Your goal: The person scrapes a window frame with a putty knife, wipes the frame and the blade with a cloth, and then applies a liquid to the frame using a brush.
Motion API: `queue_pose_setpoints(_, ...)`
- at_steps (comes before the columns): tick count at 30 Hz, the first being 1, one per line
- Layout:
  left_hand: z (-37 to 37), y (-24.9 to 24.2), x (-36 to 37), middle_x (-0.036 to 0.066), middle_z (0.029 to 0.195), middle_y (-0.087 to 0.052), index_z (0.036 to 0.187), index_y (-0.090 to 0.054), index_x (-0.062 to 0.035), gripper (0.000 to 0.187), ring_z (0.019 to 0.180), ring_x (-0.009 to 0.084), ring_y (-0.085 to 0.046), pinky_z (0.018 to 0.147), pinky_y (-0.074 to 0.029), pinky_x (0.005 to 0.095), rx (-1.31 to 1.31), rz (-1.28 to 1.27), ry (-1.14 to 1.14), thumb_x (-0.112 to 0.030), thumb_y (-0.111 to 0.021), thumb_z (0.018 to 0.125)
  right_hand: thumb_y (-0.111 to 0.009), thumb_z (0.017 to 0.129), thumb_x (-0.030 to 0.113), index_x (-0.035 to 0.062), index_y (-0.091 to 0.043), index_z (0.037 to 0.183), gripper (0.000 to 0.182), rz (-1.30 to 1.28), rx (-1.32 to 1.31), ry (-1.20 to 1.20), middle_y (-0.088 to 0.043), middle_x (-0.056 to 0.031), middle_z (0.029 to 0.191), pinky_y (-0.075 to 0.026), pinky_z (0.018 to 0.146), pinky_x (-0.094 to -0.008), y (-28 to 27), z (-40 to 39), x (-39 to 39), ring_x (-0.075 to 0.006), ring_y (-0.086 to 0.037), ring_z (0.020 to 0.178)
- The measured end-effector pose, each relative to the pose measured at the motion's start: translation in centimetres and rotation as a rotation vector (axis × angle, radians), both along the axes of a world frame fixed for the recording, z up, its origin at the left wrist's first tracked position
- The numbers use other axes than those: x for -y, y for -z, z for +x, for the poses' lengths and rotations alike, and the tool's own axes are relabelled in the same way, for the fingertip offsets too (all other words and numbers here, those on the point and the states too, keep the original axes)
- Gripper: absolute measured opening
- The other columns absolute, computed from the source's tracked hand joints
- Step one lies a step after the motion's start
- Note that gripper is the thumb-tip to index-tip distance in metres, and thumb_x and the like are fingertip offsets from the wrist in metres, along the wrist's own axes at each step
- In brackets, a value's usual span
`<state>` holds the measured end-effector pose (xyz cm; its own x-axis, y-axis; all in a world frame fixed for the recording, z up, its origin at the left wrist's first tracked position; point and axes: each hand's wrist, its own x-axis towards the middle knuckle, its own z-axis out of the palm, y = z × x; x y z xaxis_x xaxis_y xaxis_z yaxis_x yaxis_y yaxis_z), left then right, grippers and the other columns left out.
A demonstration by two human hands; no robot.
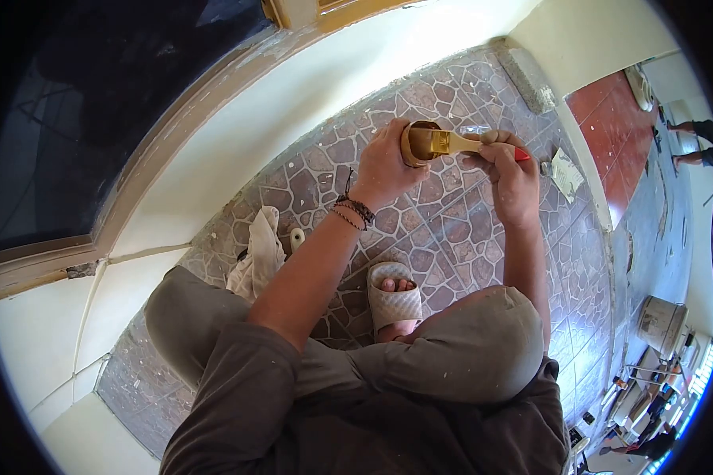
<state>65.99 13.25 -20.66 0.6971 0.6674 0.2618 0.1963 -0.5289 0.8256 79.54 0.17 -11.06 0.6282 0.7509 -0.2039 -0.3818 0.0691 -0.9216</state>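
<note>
My left hand (386, 165) is wrapped round a small paint can (410, 150) with brown paint inside, its mouth tilted toward me. In my right hand (511, 174) is a paintbrush (461, 143) with a pale wooden handle and a red end, pinched between thumb and fingers. The brush's gold-coloured ferrule lies over the can's right rim, and its bristles are inside the can. Both hands are held out in front of me above the patterned tile floor (451, 229).
A crumpled cloth (259, 252) lies on the floor at left beside a white roll-like object (296, 239). Paper (566, 174) lies at right. A brown window frame (162, 131) runs along the left wall. A bucket (662, 324) and other people are farther right.
</note>
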Motion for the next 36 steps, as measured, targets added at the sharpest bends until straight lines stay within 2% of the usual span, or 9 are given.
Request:
queue_pose_setpoints(2,0.1,0.0,0.1,0.012,0.101,-0.063,0.114,-0.051,-0.0100,0.060,0.096,0.0315,-0.063,0.083,-0.052,0.0413,0.009,-0.032,0.015,-0.018,-0.082,0.064,-0.056,0.085,-0.002,-0.0040,-0.062,0.095,0.013,-0.123,0.495,-0.104,-0.066,-0.0132,0.101,-0.055,0.077,-0.0329,-0.9,-0.2,0.4,-0.0221,-0.067,0.089)
queue_pose_setpoints(8,1.0,0.7,0.9,0.011,0.097,-0.063,0.110,-0.052,-0.0102,0.057,0.094,0.0320,-0.062,0.083,-0.051,0.0433,0.068,-0.091,0.077,-0.018,-0.082,0.063,-0.060,0.079,-0.007,0.0021,-0.064,0.097,0.021,-0.079,1.224,-0.193,-0.067,-0.0151,0.102,-0.053,0.079,-0.0374,-1.3,-0.9,1.0,-0.0296,-0.067,0.089)
queue_pose_setpoints(12,2.2,1.4,1.5,0.012,0.097,-0.063,0.109,-0.053,-0.0099,0.055,0.093,0.0341,-0.062,0.081,-0.050,0.0444,0.084,-0.048,0.082,-0.019,-0.082,0.063,-0.062,0.084,-0.007,-0.0003,-0.065,0.097,0.015,-0.144,1.400,-0.223,-0.067,-0.0147,0.105,-0.052,0.083,-0.0353,-1.1,-1.1,1.9,-0.0272,-0.066,0.096)
queue_pose_setpoints(15,3.1,2.0,2.2,0.014,0.097,-0.063,0.109,-0.053,-0.0084,0.056,0.093,0.0357,-0.061,0.080,-0.050,0.0446,0.042,-0.078,0.065,-0.021,-0.083,0.064,-0.063,0.079,-0.006,0.0004,-0.064,0.096,0.018,-0.116,1.348,-0.162,-0.067,-0.0166,0.101,-0.054,0.079,-0.0372,-0.3,-0.5,2.9,-0.0337,-0.067,0.091)
queue_pose_setpoints(19,5.3,6.4,3.2,0.015,0.102,-0.064,0.110,-0.057,-0.0045,0.055,0.092,0.0336,-0.065,0.081,-0.053,0.0398,0.140,0.015,0.013,-0.020,-0.085,0.065,-0.065,0.086,0.002,-0.0035,-0.064,0.104,0.018,-0.320,0.758,0.059,-0.071,-0.0148,0.097,-0.053,0.078,-0.0308,2.2,2.1,5.9,-0.0160,-0.068,0.092)
queue_pose_setpoints(21,5.9,6.8,3.8,0.014,0.104,-0.059,0.110,-0.058,-0.0082,0.056,0.096,0.0351,-0.061,0.080,-0.053,0.0416,0.105,-0.008,0.045,-0.024,-0.085,0.064,-0.059,0.086,-0.001,-0.0014,-0.057,0.099,0.012,0.028,0.084,0.252,-0.061,-0.0097,0.099,-0.058,0.086,-0.0405,3.9,2.7,6.6,-0.0224,-0.066,0.089)
queue_pose_setpoints(23,6.3,8.1,4.6,0.015,0.107,-0.059,0.111,-0.058,-0.0069,0.062,0.101,0.0335,-0.059,0.086,-0.051,0.0415,0.007,-0.041,0.074,-0.024,-0.089,0.059,-0.054,0.088,0.001,0.0023,-0.054,0.096,0.008,0.140,-0.242,0.353,-0.062,-0.0110,0.097,-0.059,0.081,-0.0400,4.0,3.4,7.5,-0.0298,-0.068,0.089)
queue_pose_setpoints(32,7.8,11.1,5.9,0.015,0.113,-0.059,0.117,-0.058,-0.0070,0.076,0.106,0.0324,-0.059,0.094,-0.049,0.0423,-0.179,-0.094,0.143,-0.032,-0.093,0.054,-0.060,0.084,0.008,-0.0028,-0.063,0.097,0.017,0.492,-0.687,0.380,-0.065,-0.0184,0.099,-0.060,0.074,-0.0273,3.0,6.9,9.4,-0.0279,-0.066,0.086)
queue_pose_setpoints(36,7.5,11.0,6.0,0.015,0.109,-0.063,0.124,-0.051,-0.0062,0.089,0.107,0.0366,-0.058,0.094,-0.047,0.0448,-0.202,-0.064,0.132,-0.027,-0.095,0.050,-0.061,0.086,0.009,-0.0036,-0.065,0.098,0.017,0.593,-0.778,0.297,-0.065,-0.0214,0.101,-0.061,0.075,-0.0295,1.7,7.1,8.8,-0.0319,-0.065,0.089)
